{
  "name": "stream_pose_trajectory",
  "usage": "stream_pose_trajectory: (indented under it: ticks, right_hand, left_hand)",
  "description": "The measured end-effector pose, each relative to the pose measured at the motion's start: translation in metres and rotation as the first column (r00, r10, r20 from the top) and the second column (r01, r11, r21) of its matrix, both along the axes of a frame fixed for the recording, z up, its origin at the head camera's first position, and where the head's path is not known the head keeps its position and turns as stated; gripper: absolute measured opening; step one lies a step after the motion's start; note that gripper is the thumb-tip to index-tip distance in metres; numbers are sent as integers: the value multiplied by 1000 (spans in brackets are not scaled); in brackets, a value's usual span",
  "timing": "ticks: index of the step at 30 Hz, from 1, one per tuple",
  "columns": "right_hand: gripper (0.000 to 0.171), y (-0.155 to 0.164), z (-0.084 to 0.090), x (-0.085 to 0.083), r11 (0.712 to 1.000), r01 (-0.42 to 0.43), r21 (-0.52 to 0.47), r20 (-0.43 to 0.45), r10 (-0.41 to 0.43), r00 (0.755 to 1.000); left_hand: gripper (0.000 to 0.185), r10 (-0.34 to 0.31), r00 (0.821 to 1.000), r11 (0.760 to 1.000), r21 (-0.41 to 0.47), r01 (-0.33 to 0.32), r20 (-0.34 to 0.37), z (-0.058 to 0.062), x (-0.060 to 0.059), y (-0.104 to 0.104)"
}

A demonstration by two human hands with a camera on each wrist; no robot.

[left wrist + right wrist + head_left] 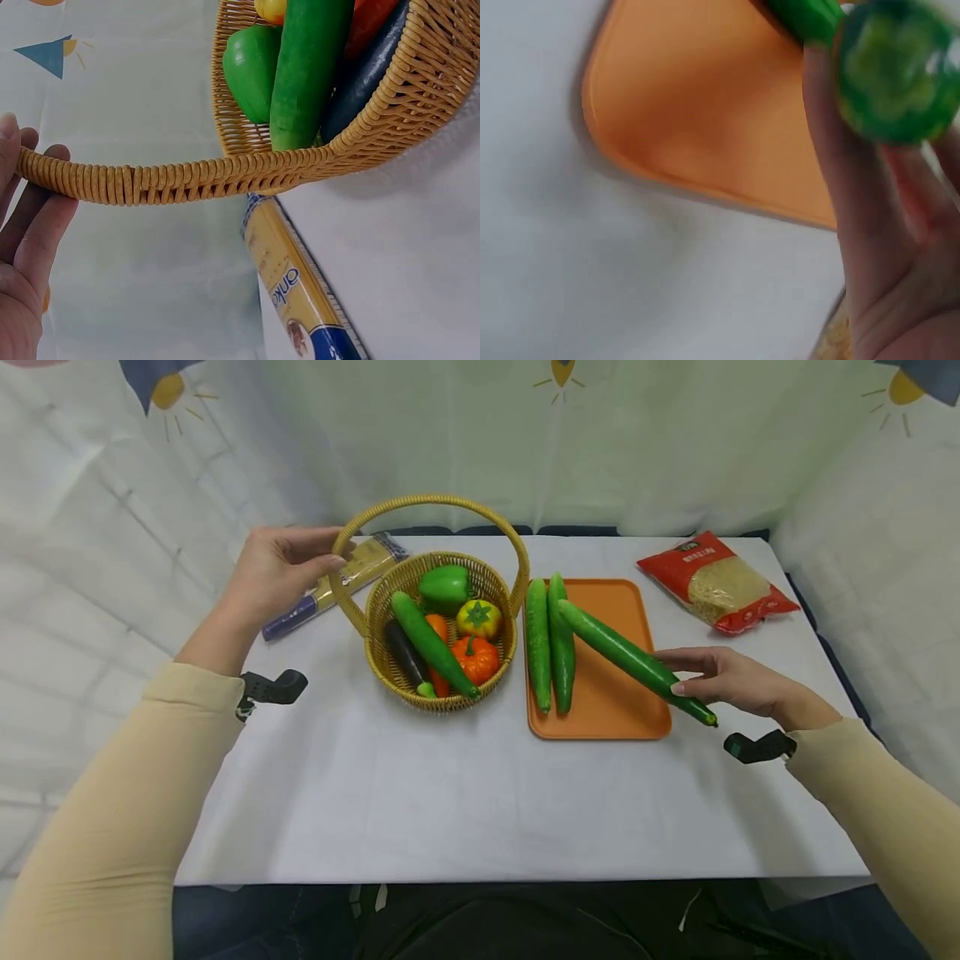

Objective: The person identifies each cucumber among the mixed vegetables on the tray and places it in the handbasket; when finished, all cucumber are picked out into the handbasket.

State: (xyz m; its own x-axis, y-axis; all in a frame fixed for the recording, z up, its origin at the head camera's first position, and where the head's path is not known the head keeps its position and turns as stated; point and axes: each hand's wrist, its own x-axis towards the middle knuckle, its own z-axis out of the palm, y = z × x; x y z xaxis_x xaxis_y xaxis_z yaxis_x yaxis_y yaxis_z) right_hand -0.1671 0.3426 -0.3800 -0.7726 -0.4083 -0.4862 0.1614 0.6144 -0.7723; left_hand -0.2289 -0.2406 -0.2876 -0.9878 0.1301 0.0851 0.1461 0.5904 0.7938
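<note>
From the head view, my right hand [731, 681] pinches the cucumber [630, 656] near its stem end, slanting over the orange tray [607, 710]; my left hand [273, 572] curls on the basket [442, 610] handle; left wrist view: fingers [34, 217] behind the handle; right wrist view: fingers [840, 150] beside the cucumber's end.

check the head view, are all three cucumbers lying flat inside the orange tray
No, two cucumbers lie in the orange tray, but the third cucumber crosses its edge, held by the right hand.

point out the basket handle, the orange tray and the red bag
basket handle [431, 502], head view, top of the arch
orange tray [615, 706], head view, bare near part
red bag [716, 581], head view, middle
</note>
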Motion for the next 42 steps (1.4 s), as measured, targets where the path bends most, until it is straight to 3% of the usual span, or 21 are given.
stream_pose_trajectory:
  ticks: [6,13,19,23,29,42]
  right_hand:
    - [71,-10,-18,-11,988,155,9,26,-155,988]
    - [73,-69,-38,-22,908,418,-33,87,-414,906]
    - [70,-108,-49,-22,864,499,-69,25,-499,866]
    - [70,-121,-55,-19,853,517,-62,-75,-521,850]
    - [71,-129,-63,-14,868,496,15,-231,-480,846]
    - [74,-140,-57,-10,887,452,96,-277,-413,868]
  left_hand:
    - [37,-23,1000,999,23,23,-14,-3,-3,3]
    - [37,-13,1000,999,34,13,-6,-4,0,-4]
    - [39,-4,1000,1000,22,5,-7,-5,3,-9]
    - [39,-4,1000,1000,23,4,-13,-5,1,-7]
    - [37,-16,1000,999,34,17,-26,-4,-1,-3]
    - [35,-30,998,998,61,33,-48,-6,-2,-3]
